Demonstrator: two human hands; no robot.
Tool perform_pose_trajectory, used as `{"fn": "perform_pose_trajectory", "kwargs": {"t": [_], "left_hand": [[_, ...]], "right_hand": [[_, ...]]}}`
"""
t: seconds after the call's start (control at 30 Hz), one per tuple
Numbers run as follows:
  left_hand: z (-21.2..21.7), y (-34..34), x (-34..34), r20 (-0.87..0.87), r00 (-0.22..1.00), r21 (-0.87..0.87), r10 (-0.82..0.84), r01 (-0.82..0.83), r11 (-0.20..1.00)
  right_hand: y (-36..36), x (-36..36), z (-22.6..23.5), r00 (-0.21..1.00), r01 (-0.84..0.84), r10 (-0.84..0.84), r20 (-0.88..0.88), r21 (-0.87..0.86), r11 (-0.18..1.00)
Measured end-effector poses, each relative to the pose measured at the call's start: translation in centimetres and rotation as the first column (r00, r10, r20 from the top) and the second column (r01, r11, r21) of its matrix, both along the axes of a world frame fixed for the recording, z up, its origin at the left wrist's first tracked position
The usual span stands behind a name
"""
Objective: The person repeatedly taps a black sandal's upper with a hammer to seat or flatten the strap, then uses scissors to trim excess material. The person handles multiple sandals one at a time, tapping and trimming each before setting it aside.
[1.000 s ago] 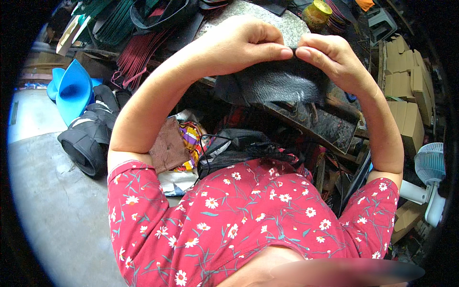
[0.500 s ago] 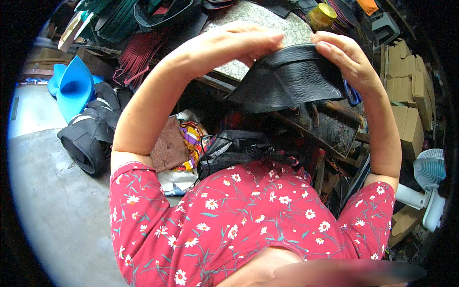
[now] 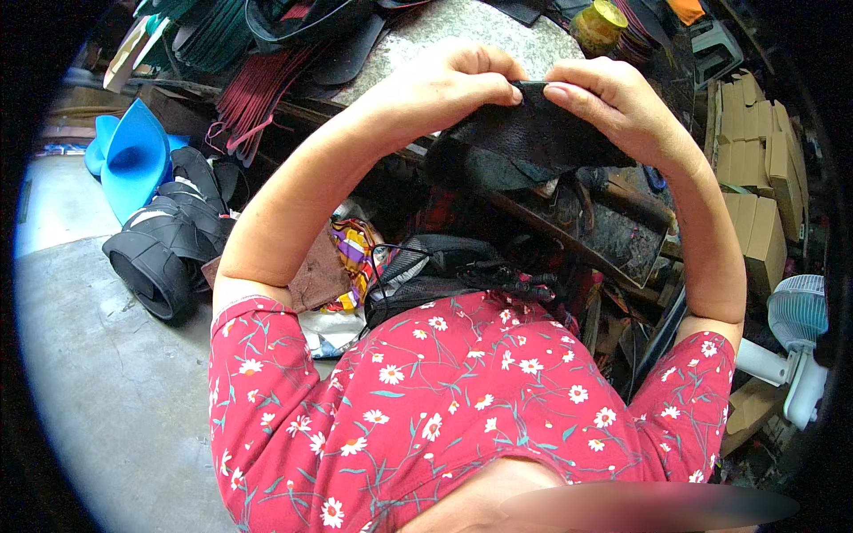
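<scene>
A black leather piece [image 3: 533, 142] hangs down between my two hands in front of the round stone-topped table. My left hand [image 3: 471, 80] pinches its upper edge, with the thumb on the near side and the fingers curled behind. Just beside it, my right hand [image 3: 613, 98] grips the same edge, thumb lying along the leather. The two thumbs are only a short way apart. Dark and grainy, the near face of the leather sags in a curve toward its lower edge. Most fingertips are hidden behind it.
Past my hands is a speckled stone tabletop [image 3: 422, 35]. Red strips [image 3: 262, 93] and dark green stacks lie at the back left. Blue moulded shapes [image 3: 133, 160] and black curved pieces [image 3: 151, 266] sit left. Cartons [image 3: 755, 231] and a small fan [image 3: 797, 311] stand right.
My hands have come closer together along the leather's upper edge, and the left fingers have curled. The piece has tilted and bunched, so a darker face shows instead of the wide shiny one.
</scene>
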State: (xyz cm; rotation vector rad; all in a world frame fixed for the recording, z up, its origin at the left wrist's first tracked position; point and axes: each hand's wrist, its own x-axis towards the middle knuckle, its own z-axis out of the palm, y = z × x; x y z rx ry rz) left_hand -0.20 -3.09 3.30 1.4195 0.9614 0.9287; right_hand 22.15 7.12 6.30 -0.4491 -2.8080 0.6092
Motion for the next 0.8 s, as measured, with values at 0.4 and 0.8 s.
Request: {"fn": "perform_pose_trajectory", "kwargs": {"t": [0.4,0.8], "left_hand": [[1.2,-1.2,-1.5,0.2,0.976,0.012,0.088,-0.092,0.996],[3.4,0.7,-4.5,-0.244,0.604,0.893,0.758,-0.164,0.419]], "right_hand": [[1.0,1.0,-1.1,0.986,-0.069,-0.019,-0.167,-0.504,0.861],[-0.2,2.9,0.2,0.78,0.272,-0.388,-0.492,-0.292,0.917]]}}
